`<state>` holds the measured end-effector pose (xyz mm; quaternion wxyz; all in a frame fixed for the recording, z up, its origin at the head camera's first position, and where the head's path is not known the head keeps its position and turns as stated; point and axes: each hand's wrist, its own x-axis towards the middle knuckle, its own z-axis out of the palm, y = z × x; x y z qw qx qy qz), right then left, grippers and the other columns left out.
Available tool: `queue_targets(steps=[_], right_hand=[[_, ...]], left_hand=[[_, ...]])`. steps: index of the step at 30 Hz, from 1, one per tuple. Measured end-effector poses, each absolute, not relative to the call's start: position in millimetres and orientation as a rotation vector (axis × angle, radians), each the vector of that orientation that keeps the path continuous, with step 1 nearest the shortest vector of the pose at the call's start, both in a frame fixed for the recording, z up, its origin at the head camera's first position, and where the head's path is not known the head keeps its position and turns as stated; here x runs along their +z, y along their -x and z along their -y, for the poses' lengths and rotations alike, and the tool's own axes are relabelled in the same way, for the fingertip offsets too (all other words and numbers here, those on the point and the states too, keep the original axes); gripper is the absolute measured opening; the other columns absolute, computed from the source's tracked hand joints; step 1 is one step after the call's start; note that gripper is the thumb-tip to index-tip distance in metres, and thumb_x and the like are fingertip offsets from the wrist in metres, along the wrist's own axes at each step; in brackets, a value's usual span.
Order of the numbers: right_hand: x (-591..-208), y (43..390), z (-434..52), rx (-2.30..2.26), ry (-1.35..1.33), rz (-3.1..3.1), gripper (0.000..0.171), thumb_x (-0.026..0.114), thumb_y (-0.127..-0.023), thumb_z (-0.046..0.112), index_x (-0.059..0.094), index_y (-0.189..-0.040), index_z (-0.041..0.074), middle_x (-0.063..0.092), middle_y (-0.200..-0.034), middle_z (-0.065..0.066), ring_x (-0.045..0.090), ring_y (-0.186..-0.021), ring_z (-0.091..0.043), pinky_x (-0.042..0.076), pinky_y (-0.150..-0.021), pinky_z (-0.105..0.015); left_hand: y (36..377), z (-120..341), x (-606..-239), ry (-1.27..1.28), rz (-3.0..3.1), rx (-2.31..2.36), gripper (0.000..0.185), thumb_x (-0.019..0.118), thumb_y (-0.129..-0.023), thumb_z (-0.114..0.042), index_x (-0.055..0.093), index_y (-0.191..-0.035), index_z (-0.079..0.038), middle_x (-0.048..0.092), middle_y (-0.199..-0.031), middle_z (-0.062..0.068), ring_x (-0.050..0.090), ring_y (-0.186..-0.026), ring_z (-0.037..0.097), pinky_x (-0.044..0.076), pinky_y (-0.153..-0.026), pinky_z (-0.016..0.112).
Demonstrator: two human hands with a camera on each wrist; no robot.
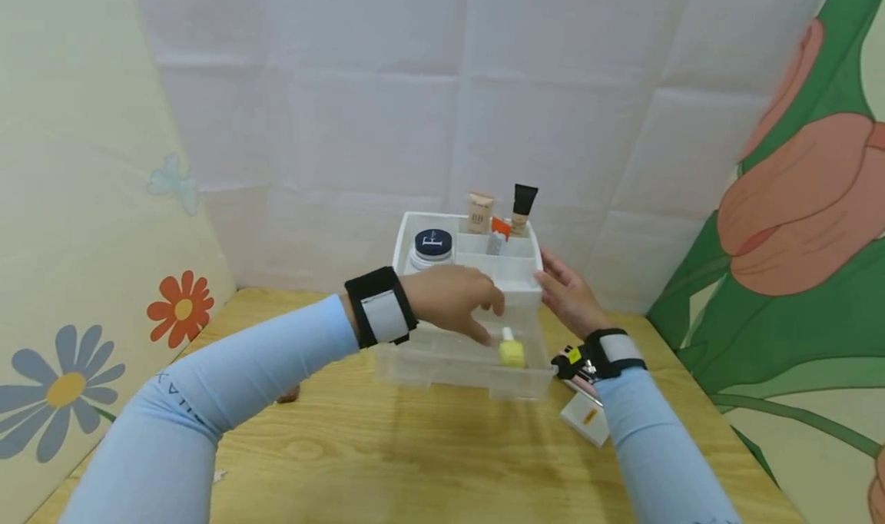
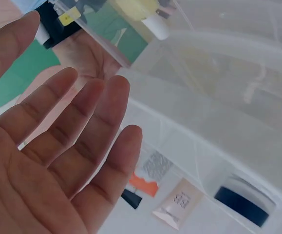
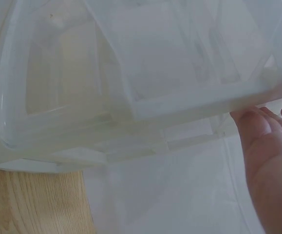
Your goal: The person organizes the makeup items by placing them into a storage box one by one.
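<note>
Head view: translucent plastic organizer (image 1: 467,278) stands on the wooden table (image 1: 387,462), its lower drawer (image 1: 456,363) pulled out toward the person. A small yellow bottle (image 1: 512,350) with a white cap sits upright in the front right part of the drawer. Top tray holds a dark-lidded jar (image 1: 432,244) at back left, two tubes (image 1: 480,212) (image 1: 523,207) and an orange-tipped item (image 1: 500,230) in the rear compartments.

Left hand (image 1: 452,300) hovers over the drawer, fingers relaxed and spread, holding nothing; fingertips just beside the bottle's cap, contact not clear. Left wrist view confirms it: fingers (image 2: 82,126) straight, palm bare, organizer wall just beyond.

Right hand (image 1: 568,293) rests flat against the right side of the organizer, fingers extended, steadying rather than gripping. Right wrist view shows only fingertips (image 3: 257,126) touching the frosted wall.

A small white box (image 1: 586,416) lies on the table by the right wrist.

Judgement: the step in hand looks like stowing things in the drawer, bottle now placed and let go. Next move probably calls for drawing the left hand clear without tipping the bottle, then pushing the drawer front squarely while the right hand braces the frame; the bottle, tall and narrow, could topple on a jerk.
</note>
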<state>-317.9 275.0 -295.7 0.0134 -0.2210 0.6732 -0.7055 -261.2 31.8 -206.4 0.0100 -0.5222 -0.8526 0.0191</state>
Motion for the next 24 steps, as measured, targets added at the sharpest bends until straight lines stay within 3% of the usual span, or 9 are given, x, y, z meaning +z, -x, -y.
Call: queue_targets(steps=[24], right_hand=[[-296, 314, -282, -2.197, 0.650, -2.105, 0.056, 0.042, -0.094, 0.019, 0.014, -0.142, 0.017, 0.013, -0.145, -0.007, 0.027, -0.125, -0.025, 0.040, -0.088, -0.024]], left_hand=[[231, 89, -209, 1.301, 2.699, -0.084, 0.038, 0.069, -0.073, -0.039, 0.062, -0.101, -0.016, 0.059, -0.096, -0.005, 0.055, -0.075, 0.010, 0.044, -0.064, 0.023]])
